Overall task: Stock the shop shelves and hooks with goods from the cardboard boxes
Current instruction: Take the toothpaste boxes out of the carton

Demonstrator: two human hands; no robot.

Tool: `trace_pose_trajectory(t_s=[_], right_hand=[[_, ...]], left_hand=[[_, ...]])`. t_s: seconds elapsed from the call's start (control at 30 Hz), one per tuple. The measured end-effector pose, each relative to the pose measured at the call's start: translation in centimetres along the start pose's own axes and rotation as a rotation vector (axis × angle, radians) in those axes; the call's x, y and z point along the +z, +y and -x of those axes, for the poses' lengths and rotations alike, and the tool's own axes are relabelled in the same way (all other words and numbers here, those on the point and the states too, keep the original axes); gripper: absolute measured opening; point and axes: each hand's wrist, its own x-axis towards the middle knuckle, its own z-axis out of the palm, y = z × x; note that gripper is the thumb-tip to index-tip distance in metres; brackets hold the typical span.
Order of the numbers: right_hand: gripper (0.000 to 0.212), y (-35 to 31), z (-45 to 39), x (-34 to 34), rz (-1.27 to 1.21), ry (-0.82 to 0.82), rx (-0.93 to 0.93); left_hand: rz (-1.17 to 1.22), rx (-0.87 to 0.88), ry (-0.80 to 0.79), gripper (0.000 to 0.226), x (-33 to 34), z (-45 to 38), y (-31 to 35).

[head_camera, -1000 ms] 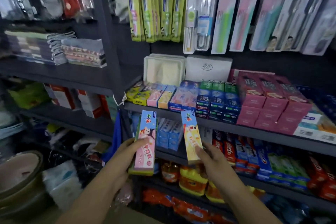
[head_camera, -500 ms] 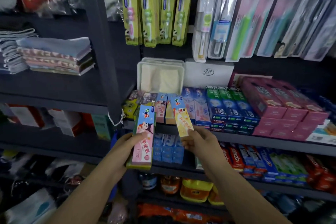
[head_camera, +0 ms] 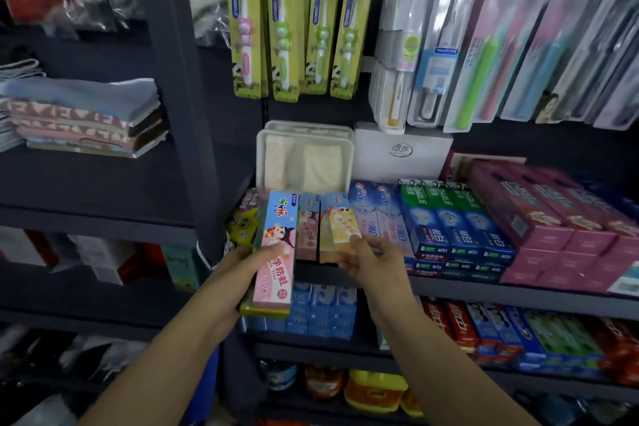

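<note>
My left hand (head_camera: 242,273) grips a small stack of children's toothpaste boxes, a pink one (head_camera: 276,252) on top and a green-edged one beneath, held upright in front of the shelf (head_camera: 518,294). My right hand (head_camera: 366,259) pinches the near end of a yellow children's toothpaste box (head_camera: 340,223), which lies on the shelf row among other small boxes, just right of a pink box (head_camera: 308,232). No cardboard box is in view.
Blue, green and maroon toothpaste boxes (head_camera: 449,225) fill the shelf to the right. A white lidded container (head_camera: 306,156) stands behind the row. Toothbrush packs (head_camera: 294,21) hang above. Folded towels (head_camera: 86,117) lie on the left shelf. Lower shelves hold more boxes.
My right hand has carried the yellow box up and forward into the shelf row. My left hand has risen with its stack. The view has moved closer to the shelf.
</note>
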Motion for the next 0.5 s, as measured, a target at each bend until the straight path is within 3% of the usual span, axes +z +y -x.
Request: trace_pose_trajectory(t_s=[0.1,0.23,0.5], right_hand=[[0.012,0.3,-0.6,1.4,-0.008,0.08,-0.021],[0.014,1.6,-0.9,2.8,0.198,0.251,-0.059],[0.011,2.0,-0.5,4.5,0.171,0.409,-0.066]], left_hand=[[0.004,-0.004,-0.049,0.031,-0.6,-1.8,0.5],[-0.008,-0.029,-0.146,0.036,-2.1,-3.4,0.3],[-0.017,-0.074,-0.303,0.051,-4.0,-4.7,0.4]])
